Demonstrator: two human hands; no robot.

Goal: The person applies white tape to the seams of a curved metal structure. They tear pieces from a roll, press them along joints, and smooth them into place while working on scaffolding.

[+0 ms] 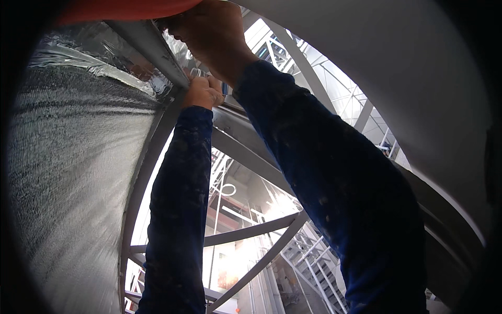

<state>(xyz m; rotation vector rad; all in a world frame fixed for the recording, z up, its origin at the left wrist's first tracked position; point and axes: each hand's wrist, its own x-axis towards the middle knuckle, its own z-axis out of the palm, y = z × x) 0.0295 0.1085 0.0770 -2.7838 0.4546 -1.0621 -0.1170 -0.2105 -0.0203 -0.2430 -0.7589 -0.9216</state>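
Observation:
Both my arms reach upward in dark blue, stained sleeves. My left hand [203, 93] is closed, raised beside the lower end of a grey metal beam [149, 49]; a shiny bit shows above its fingers and a small blue part beside it, too little to name. Higher and nearer, my right hand [217, 39] bends its fingers toward the same beam, under a red edge [125, 9]. Those fingers look curled, and what they grip is hidden in shadow. Crinkled silver foil [99, 65] lies along the beam, above a large silver insulation sheet [78, 172].
Grey steel members [256, 230] cross below my arms, with a bright, deep interior behind them. Far down stands a white-railed stairway [316, 261]. A large smooth grey surface [413, 68] curves along the upper right, close to my right arm.

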